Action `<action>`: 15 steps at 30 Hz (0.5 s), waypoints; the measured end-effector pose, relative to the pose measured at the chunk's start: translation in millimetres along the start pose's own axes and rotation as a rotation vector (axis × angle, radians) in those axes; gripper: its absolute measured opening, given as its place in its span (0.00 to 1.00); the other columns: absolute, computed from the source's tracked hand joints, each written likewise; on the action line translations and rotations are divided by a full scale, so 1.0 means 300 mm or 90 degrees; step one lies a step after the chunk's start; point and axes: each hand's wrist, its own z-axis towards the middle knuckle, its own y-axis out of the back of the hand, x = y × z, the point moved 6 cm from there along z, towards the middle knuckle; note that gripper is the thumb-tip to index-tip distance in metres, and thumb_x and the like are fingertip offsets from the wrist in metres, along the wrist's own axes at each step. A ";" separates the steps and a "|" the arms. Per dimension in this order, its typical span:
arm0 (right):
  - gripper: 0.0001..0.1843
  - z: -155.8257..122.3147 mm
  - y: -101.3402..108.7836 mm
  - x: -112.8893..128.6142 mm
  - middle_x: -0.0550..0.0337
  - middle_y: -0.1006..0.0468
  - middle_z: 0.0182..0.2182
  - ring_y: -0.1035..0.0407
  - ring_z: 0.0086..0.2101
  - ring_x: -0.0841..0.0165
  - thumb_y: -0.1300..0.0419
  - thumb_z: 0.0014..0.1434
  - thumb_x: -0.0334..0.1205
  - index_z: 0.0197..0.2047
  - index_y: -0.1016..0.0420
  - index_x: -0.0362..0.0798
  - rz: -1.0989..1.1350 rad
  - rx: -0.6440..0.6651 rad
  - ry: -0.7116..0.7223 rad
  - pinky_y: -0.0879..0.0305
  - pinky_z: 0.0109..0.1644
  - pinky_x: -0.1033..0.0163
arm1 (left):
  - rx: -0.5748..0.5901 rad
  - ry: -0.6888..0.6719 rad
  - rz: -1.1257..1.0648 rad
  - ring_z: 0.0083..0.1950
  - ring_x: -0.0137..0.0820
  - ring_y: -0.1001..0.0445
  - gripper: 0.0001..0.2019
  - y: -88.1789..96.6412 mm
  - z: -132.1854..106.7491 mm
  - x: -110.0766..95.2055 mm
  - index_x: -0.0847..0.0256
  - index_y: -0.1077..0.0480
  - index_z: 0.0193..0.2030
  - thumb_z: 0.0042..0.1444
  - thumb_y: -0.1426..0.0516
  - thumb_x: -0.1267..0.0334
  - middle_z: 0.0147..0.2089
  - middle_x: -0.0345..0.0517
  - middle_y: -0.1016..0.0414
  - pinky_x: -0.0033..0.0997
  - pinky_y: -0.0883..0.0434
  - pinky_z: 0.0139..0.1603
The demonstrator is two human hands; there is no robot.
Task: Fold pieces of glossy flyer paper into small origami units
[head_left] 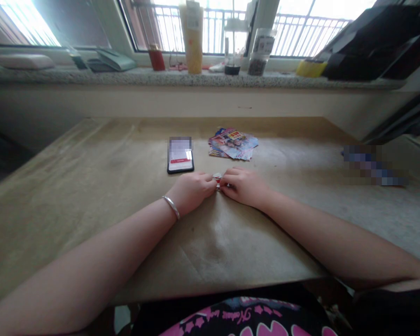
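Note:
Both hands meet low over the middle of the table, fingertips almost together. My left hand point(195, 189), with a silver bangle point(171, 207) at its wrist, has its fingers closed on the left side of a small white and red piece of paper point(217, 179). From the other side, my right hand point(243, 185) pinches the same piece. The fingers cover most of it, so its full shape is hidden. Just beyond the hands lies a loose pile of colourful printed cards point(234, 142). A phone point(180, 156) with a lit screen rests flat beyond my left hand.
The table point(126, 154) has a smooth tan cover. A blurred long item point(371, 165) lies at the far right. Along the granite windowsill point(119, 77) stand a yellow bottle point(192, 37), a red bottle point(156, 58), clear containers point(261, 53) and a large black object point(367, 46).

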 end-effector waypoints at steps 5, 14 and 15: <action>0.11 0.025 -0.014 -0.001 0.53 0.26 0.33 0.34 0.36 0.65 0.48 0.60 0.36 0.34 0.25 0.45 0.028 0.030 -0.017 0.42 0.39 0.64 | 0.015 0.008 -0.012 0.31 0.29 0.30 0.09 0.001 -0.001 0.007 0.63 0.29 0.32 0.61 0.47 0.64 0.30 0.42 0.28 0.27 0.38 0.29; 0.06 0.017 -0.020 -0.055 0.60 0.27 0.26 0.36 0.29 0.72 0.42 0.56 0.34 0.28 0.27 0.45 0.189 0.032 -0.115 0.45 0.33 0.67 | -0.009 0.000 -0.067 0.32 0.27 0.30 0.13 0.018 -0.018 0.022 0.60 0.25 0.37 0.64 0.50 0.62 0.31 0.43 0.26 0.25 0.36 0.32; 0.05 0.014 -0.020 -0.061 0.61 0.26 0.26 0.36 0.28 0.73 0.41 0.55 0.35 0.29 0.26 0.45 0.207 0.030 -0.138 0.45 0.32 0.68 | -0.015 -0.008 -0.073 0.31 0.27 0.29 0.12 0.017 -0.020 0.028 0.60 0.25 0.39 0.64 0.50 0.63 0.31 0.43 0.26 0.25 0.36 0.32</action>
